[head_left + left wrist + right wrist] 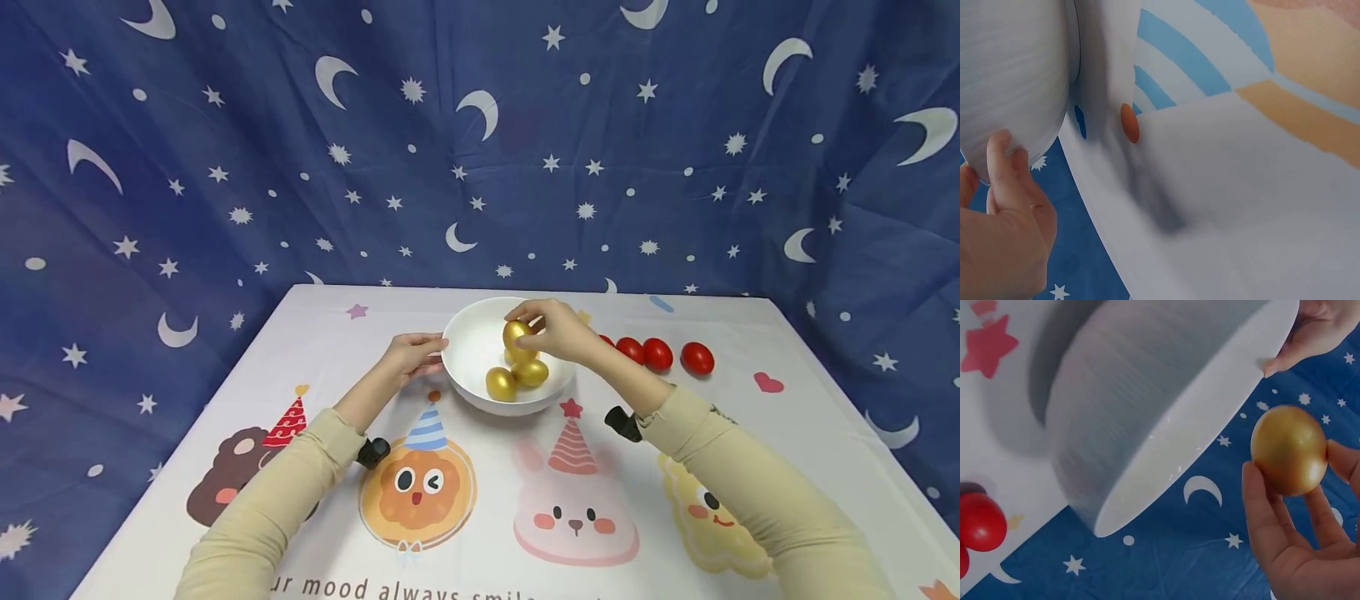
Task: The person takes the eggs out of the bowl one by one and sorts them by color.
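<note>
A white bowl (474, 333) stands toward the back of the table in the head view. My left hand (408, 354) grips its left side, thumb at the rim and fingers against the outer wall. Over the bowl, my right hand (561, 330) pinches a golden egg (517, 335) between thumb and fingers. The right wrist view shows that egg (1289, 450) above rim level, apart from the bowl. Inside lie more golden eggs (501, 384), one partly hidden behind the held egg.
Several red eggs (697, 358) lie in a row right of the bowl, the leftmost partly covered by my right arm. The white tablecloth (480, 500) has printed cartoon figures. A dark blue curtain (525, 200) with moons and stars hangs behind the table.
</note>
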The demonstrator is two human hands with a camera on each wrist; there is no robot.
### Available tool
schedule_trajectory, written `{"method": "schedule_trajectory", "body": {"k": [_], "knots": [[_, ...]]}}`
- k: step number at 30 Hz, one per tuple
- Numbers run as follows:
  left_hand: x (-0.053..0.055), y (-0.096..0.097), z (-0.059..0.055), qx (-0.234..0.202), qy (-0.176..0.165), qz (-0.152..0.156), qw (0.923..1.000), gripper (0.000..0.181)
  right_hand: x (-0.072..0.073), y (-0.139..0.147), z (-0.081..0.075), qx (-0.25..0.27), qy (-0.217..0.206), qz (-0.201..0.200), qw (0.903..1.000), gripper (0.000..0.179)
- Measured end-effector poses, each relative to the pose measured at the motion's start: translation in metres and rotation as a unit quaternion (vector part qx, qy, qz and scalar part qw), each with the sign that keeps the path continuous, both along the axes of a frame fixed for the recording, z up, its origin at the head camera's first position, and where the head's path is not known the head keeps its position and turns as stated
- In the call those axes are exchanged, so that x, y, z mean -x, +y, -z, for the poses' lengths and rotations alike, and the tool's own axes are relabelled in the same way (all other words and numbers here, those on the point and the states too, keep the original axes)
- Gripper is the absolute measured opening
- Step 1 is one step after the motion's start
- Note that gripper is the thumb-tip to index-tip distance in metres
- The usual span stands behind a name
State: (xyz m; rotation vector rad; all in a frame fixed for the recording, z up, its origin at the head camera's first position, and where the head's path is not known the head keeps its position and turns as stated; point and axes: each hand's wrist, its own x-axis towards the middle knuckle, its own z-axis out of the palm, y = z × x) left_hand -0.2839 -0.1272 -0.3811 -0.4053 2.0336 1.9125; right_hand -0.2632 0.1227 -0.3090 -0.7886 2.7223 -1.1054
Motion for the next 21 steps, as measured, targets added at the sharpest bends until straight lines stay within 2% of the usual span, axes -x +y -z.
{"method": "schedule_trajectory", "body": {"k": [9,17,21], "knots": [[-0.003,0.004,-0.003,0.014,0.01,0.013,0.9998,0.043,-0.027,0.032,0.002,0.011,0.008,0.031,0.9994,0.036],[-0.001,0.003,0.003,-0.003,0.013,0.015,0.9998,0.049,-0.042,0.061,0.008,0.014,0.012,0.079,0.9967,0.036],[-0.004,0.0,0.005,0.0,0.021,0.017,0.9996,0.049,-0.047,0.073,0.017,0.011,0.016,0.095,0.9953,0.034]]}}
